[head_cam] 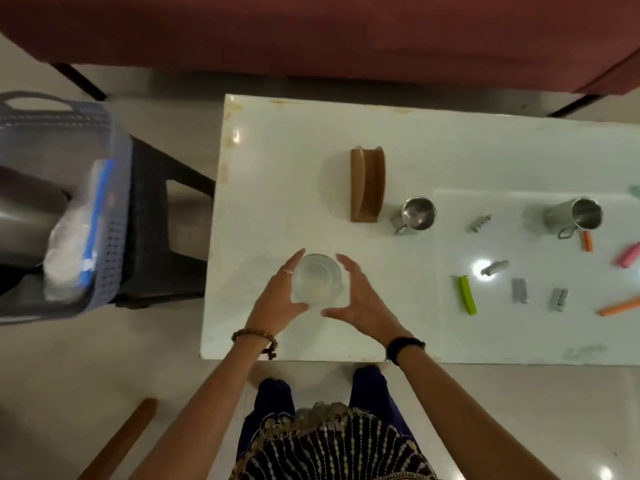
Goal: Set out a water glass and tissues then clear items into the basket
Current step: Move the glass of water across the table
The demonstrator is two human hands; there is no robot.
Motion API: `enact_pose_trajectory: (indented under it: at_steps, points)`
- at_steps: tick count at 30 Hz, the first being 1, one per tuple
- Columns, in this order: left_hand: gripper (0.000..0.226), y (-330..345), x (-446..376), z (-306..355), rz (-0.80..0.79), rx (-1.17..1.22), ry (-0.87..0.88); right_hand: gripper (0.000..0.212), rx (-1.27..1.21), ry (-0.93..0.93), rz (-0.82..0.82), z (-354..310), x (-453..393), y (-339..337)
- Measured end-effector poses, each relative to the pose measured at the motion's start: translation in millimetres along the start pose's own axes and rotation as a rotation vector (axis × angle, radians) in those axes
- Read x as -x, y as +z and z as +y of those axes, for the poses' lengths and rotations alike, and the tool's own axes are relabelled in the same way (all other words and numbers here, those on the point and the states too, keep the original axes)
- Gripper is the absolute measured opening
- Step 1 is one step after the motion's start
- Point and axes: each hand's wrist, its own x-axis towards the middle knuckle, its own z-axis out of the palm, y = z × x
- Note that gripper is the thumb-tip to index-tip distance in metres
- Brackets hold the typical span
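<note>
A: Water glass [318, 278] stands upright on the white table [277, 168] near its front edge, at 6 o'clock, flanked by the left hand [277, 299] and right hand [360, 299], fingers straight; contact I can't tell.

B: So the glass looks set out. Tissues?

A: Not yet; the wooden holder [367, 185] at 12 stands empty. A white packet lies in the basket [114, 220] at 9.

B: Counts?

A: One glass, two steel mugs [417, 213], roughly nine small clips towards 3, still to clear.
</note>
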Motion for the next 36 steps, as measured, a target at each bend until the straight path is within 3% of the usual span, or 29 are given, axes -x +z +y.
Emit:
enact_pose_trajectory:
  at_steps: [4, 8, 14, 22, 26, 30, 36]
  points:
    - [0.097, 4.5, -14.7, -8.1, -0.024, 0.011, 0.022, 0.1, -0.059, -0.069, -0.114, 2.1, -19.9, 2.7]
    - [0.097, 7.7, -19.5, -17.6, 0.047, -0.14, 0.002, 0.097, -0.017, -0.12, -0.082, 5.9, -24.5, -0.6]
    - [0.091, 25.8, -15.5, -3.9, 0.021, -0.34, -0.007, 0.091, 0.1, -0.202, -0.02, 17.7, 0.9, -24.8]
    - [0.09, 88.5, -28.8, 91.6, -0.114, -0.368, 0.216, 0.092, 0.229, -0.207, 0.123, 33.2, 60.1, -130.3]
    - [0.086, 127.5, -58.1, 150.7, -0.106, -0.336, 0.291, 0.093, 0.278, -0.232, 0.189, 39.0, 72.8, -202.6]
    - [0.085, 151.4, -99.6, 201.2, -0.112, -0.275, 0.355, 0.092, 0.278, -0.219, 0.258, 43.9, 63.2, -265.5]
    - [0.089, 174.2, -164.2, 245.5, -0.078, -0.326, 0.378, 0.091, 0.311, -0.246, 0.216, 60.9, 18.1, -334.2]
